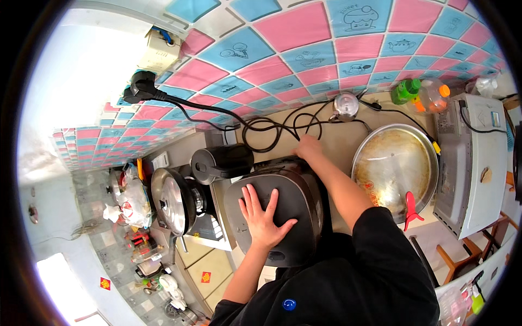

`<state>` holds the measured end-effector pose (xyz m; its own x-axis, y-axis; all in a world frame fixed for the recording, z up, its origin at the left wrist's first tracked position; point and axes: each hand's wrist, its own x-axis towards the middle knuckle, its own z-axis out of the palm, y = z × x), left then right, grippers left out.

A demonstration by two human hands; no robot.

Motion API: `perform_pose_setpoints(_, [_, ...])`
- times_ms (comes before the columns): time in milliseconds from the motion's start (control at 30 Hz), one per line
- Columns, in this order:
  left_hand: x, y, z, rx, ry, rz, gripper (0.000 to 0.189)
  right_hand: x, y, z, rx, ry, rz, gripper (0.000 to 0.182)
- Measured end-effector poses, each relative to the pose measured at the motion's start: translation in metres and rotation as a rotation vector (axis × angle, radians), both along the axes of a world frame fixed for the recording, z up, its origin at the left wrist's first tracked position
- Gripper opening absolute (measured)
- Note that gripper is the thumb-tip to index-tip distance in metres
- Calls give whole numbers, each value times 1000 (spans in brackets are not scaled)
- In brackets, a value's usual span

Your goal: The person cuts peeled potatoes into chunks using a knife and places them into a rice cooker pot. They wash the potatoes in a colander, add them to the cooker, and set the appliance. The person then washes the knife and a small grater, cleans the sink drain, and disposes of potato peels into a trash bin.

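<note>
A black countertop cooker (pixel 281 220) with a rounded, smooth lid stands right in front of me. My left hand (pixel 263 220) lies flat on that lid, fingers spread, with nothing in it. My right hand (pixel 308 147) reaches behind to the cooker's rear right corner. Its fingers are mostly hidden, so what they grip cannot be seen. A black power cord (pixel 278 127) lies coiled on the counter just beyond that hand. Close by on the left is a black electric kettle (pixel 228 161).
Left are a lidded frying pan (pixel 173 201) on the stove and a plug (pixel 140 87) in a wall socket. Right are a large round metal pan (pixel 393 163), a red stand (pixel 412 210) and a microwave oven (pixel 469 171). A small metal pot (pixel 346 106) and a green bottle (pixel 403 91) stand by the wall.
</note>
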<state>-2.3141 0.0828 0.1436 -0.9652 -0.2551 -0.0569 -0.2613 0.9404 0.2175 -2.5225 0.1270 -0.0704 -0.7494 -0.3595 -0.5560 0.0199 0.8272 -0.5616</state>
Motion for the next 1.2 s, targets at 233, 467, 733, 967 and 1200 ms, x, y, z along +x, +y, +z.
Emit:
perform_pose_setpoints(233, [-3,1,-1,-1,-1,1,86,-1,16,-35,-83,-207,10,33])
perform_pose_setpoints(467, [-2,2,-4,-39,-31,17,87,5,27,-31,-165,-155,114,30])
perform_pose_setpoints(733, [-3,3,-4,-32,-23,33,87,2,18,-32,-137,-91,243,27])
perform_pose_setpoints(967, [-4,5,-3,-21,-11,29,87,3,-4,-4,104,-96,307,32])
perform_pose_setpoints(1200, [-1,10,-3,-36,-16,11,86,1,19,-41,-49,-134,398,28])
